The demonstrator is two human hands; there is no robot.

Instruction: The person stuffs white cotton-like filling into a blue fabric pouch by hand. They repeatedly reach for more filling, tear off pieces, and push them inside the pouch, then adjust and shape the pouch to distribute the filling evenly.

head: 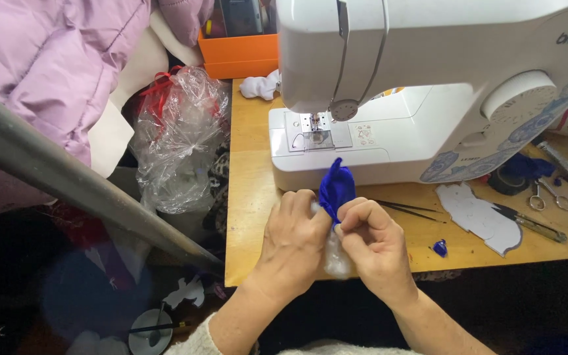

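My left hand [292,240] and my right hand [376,246] meet over the front edge of a wooden table [251,217]. Together they pinch a small blue fabric piece [336,185] that sticks up between the fingers. White fluffy stuffing [336,260] shows below and between the hands. A white sewing machine [415,85] stands just behind the hands, its needle plate [315,135] a short way beyond the blue fabric.
On the table to the right lie black tweezers [407,210], a white cut-out shape [481,217], a small blue scrap [440,248], small scissors [550,196] and a cutter [534,223]. An orange box [239,56], a clear plastic bag [179,141] and a purple jacket [54,66] are on the left.
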